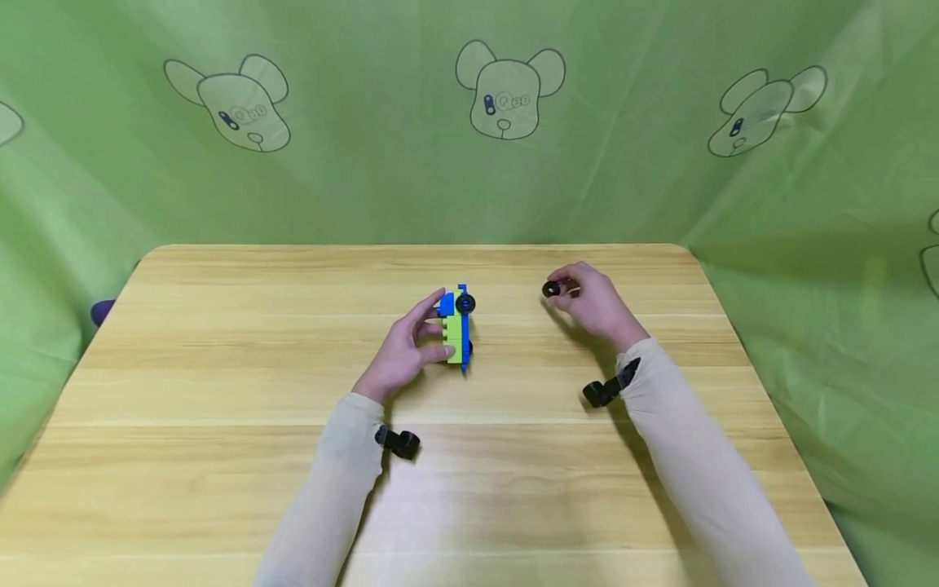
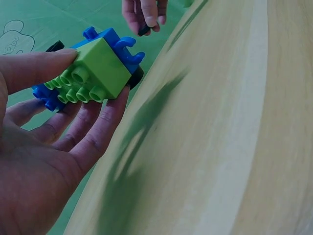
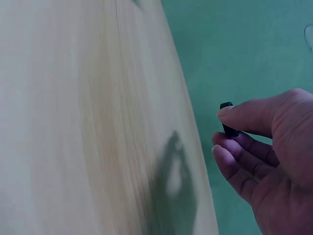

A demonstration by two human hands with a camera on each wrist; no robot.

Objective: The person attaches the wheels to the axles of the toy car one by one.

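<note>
My left hand [image 1: 399,352] grips a toy car of lime-green and blue building blocks [image 1: 454,336] between thumb and fingers, held above the table. A black wheel [image 1: 465,303] sits on the car's side near its far end, and part of another dark wheel shows lower down. In the left wrist view, green studs [image 2: 80,74] face the palm and a blue hook [image 2: 128,49] juts from one end. Off to the right, my right hand [image 1: 592,303] pinches a small black ring-shaped wheel [image 1: 550,289], seen nearly edge-on in the right wrist view [image 3: 229,120], apart from the car.
Both hands are over a light wooden table [image 1: 220,367]. Behind it and along its sides hangs a green curtain [image 1: 367,179] with printed bear heads. Something purple [image 1: 102,311] shows past the left edge. Black wrist cameras [image 1: 399,443] are strapped on both sleeves.
</note>
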